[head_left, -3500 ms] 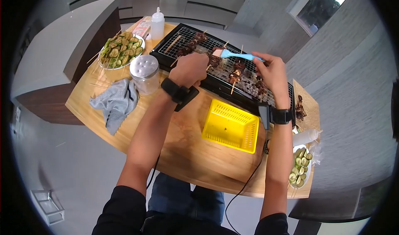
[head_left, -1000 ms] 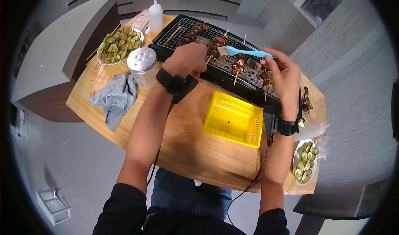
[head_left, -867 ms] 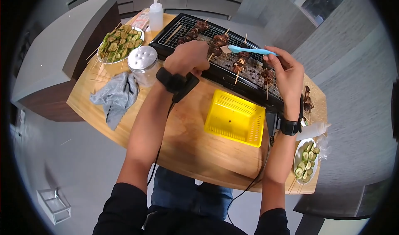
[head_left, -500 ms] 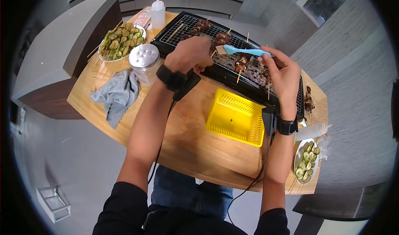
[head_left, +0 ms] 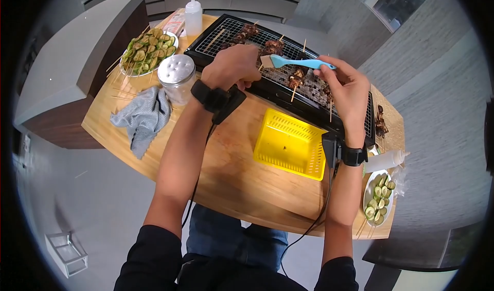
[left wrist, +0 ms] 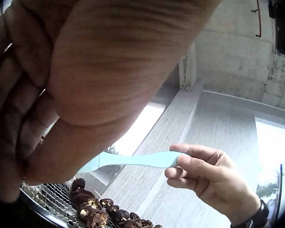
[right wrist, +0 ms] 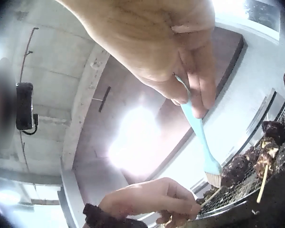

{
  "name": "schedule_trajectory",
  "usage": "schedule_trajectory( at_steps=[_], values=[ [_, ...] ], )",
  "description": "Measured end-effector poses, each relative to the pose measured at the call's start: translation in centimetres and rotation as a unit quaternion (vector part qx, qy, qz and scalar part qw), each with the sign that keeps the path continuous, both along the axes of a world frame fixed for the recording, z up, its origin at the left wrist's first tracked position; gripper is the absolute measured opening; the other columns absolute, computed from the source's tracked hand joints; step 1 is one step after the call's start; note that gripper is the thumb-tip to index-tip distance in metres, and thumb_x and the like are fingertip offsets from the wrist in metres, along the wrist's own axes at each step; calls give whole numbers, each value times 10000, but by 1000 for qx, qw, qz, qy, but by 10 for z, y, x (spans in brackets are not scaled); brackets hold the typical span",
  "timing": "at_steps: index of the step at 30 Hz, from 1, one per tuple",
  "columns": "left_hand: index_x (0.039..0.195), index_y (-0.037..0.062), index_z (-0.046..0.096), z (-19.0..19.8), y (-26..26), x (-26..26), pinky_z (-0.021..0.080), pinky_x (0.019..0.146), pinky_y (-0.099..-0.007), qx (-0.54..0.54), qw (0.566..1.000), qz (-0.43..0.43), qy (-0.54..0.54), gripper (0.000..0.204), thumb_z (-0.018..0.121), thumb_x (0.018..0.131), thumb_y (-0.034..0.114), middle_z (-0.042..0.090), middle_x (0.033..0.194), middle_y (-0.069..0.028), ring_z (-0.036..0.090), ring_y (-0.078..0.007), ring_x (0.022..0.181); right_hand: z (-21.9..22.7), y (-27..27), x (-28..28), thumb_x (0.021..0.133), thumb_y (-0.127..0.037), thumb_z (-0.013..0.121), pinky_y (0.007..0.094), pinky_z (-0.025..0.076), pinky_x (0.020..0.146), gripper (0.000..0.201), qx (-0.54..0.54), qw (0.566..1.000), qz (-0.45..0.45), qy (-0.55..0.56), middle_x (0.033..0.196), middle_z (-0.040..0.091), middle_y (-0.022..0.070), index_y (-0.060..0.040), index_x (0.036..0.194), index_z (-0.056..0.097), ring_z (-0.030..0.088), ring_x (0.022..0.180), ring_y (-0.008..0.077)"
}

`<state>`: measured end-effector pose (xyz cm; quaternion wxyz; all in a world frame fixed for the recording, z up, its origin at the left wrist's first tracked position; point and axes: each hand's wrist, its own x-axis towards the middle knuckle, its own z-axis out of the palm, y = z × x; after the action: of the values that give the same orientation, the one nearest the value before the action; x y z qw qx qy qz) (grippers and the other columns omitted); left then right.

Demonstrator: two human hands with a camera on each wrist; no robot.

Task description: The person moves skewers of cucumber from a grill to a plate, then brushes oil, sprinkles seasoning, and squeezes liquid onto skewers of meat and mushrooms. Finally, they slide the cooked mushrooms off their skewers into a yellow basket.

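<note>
My right hand (head_left: 347,92) pinches the handle of a light blue basting brush (head_left: 303,63) between thumb and fingers. The brush's pale bristles (right wrist: 213,179) are right at a meat skewer (head_left: 272,47) on the wire grill rack. At the grill's front edge, my left hand (head_left: 231,68) has curled fingers, and that skewer's stick (right wrist: 211,195) runs to its fingertips; the stick's end is hidden by them. Another meat skewer (head_left: 297,78) lies just right of the brushed one, and a dark one (head_left: 246,32) lies beyond my left hand.
A yellow basket (head_left: 293,165) stands before the black grill (head_left: 280,96). To the left are a shaker jar (head_left: 177,77), a grey cloth (head_left: 144,118) and a plate of zucchini skewers (head_left: 149,51). Another zucchini plate (head_left: 380,198) and a squeeze bottle (head_left: 386,161) sit at the right.
Over the last second the brush has moved left along with my right hand, its bristles now closer to my left hand. The left hand stays at the grill's front edge.
</note>
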<state>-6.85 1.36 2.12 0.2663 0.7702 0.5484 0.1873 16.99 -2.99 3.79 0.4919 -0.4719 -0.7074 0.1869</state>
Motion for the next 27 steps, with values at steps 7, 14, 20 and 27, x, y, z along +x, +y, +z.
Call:
schedule_trajectory(
  at_steps=[7, 14, 20, 27],
  values=[
    [578, -55, 649, -6, 5, 0, 541, 521, -275, -13, 1000, -8, 12, 200, 611, 697, 101, 647, 550, -124, 672, -188, 516, 4, 1, 14, 906, -55, 636, 219, 508, 706, 202, -2, 996, -78, -37, 820, 723, 93, 6, 1089, 693, 697, 800, 109],
    [653, -80, 663, -5, 4, -10, 523, 492, -275, -14, 1000, -5, -14, 215, 701, 750, 107, 666, 595, -122, 670, -185, 515, 7, -6, 10, 908, -28, 624, 215, 509, 719, 192, -8, 999, -40, -10, 858, 718, 80, 14, 1083, 692, 694, 819, 112],
    [705, -100, 668, 3, 6, -44, 531, 493, -272, 9, 997, 66, -43, 233, 720, 754, 121, 666, 611, -131, 667, -178, 509, 10, 14, 16, 926, -20, 599, 224, 518, 746, 189, 25, 997, -20, 70, 905, 706, 98, 36, 1093, 667, 691, 862, 130],
    [840, -56, 697, -10, 13, -51, 536, 598, -334, 97, 991, 89, -5, 270, 761, 709, 172, 682, 726, -175, 686, -256, 653, 28, 85, -9, 915, -55, 591, 245, 561, 722, 172, 8, 1000, -7, 10, 838, 713, 131, 63, 1021, 656, 716, 803, 160]
  ],
)
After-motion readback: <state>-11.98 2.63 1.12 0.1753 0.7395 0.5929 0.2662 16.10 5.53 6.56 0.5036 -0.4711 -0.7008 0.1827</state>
